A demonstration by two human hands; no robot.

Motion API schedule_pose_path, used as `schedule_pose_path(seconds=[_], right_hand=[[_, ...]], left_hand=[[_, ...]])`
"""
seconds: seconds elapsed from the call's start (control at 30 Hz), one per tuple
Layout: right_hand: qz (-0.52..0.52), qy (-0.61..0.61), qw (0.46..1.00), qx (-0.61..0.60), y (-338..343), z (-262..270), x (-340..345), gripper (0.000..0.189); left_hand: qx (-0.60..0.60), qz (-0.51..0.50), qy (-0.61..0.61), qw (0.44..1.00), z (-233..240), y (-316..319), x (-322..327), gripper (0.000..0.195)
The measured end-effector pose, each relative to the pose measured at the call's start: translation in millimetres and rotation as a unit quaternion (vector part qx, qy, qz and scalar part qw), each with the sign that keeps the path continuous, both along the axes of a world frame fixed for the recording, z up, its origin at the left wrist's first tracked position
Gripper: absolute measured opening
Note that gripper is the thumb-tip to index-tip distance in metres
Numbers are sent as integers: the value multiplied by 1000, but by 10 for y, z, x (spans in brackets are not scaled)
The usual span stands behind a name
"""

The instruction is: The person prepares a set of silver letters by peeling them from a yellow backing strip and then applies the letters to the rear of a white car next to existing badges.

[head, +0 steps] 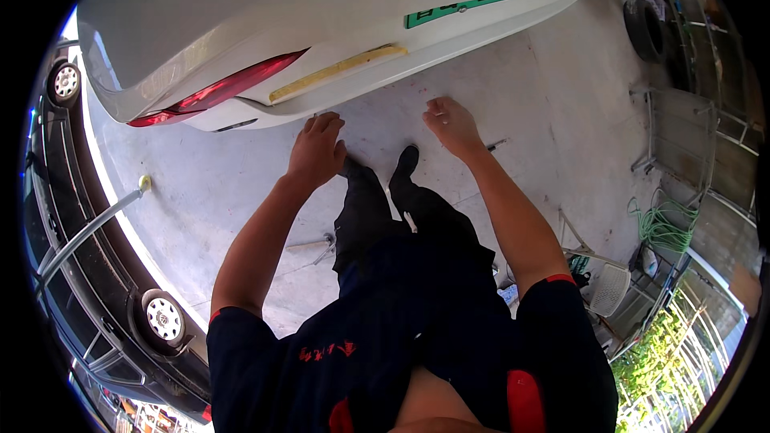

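A white car's rear bumper [325,87] spans the top of the view, with a red tail light [225,87] at its left. A strip of yellow tape [337,72] runs along the bumper, below and left of a green plate [457,10]. My left hand [317,147] is just under the bumper's lower edge, palm down, fingers slightly bent and thumb apart, with nothing seen in it. My right hand [451,125] hovers over the floor, away from the bumper, with curled fingers. A small white spot shows at its fingers; whether it holds something is unclear.
A dark car [90,216] stands at the left, near a metal pole [96,231] with a yellow end. On the right are a tyre [643,30], a metal frame [683,126], a coiled green hose [668,225] and a light chair [610,288]. Tools lie on the concrete floor [210,192].
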State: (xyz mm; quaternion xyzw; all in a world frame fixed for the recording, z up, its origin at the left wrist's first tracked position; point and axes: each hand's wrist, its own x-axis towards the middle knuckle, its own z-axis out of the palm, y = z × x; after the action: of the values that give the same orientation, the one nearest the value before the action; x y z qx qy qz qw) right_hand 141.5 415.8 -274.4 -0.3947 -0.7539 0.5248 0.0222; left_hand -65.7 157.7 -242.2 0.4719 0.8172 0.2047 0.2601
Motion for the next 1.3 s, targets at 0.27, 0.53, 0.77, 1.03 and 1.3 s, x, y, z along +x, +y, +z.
schedule_pose_path(seconds=[0.27, 0.53, 0.77, 1.03, 1.3], right_hand=[[-52, 75, 987, 133, 319, -389, -963, 59], [-53, 189, 973, 124, 165, -612, -1143, 27], [1, 242, 959, 146, -24, -643, -1065, 8], [49, 288, 953, 87, -141, -538, -1010, 11], [33, 262, 963, 52, -313, -438, -1011, 13]], left_hand=[[-14, -137, 168, 976, -330, 768, -226, 54], [-47, -170, 327, 929, -615, 920, -269, 58], [-58, -151, 363, 918, -634, 915, -265, 50], [-27, -134, 316, 939, -688, 870, -264, 55], [165, 55, 157, 972, -861, 976, -76, 52]])
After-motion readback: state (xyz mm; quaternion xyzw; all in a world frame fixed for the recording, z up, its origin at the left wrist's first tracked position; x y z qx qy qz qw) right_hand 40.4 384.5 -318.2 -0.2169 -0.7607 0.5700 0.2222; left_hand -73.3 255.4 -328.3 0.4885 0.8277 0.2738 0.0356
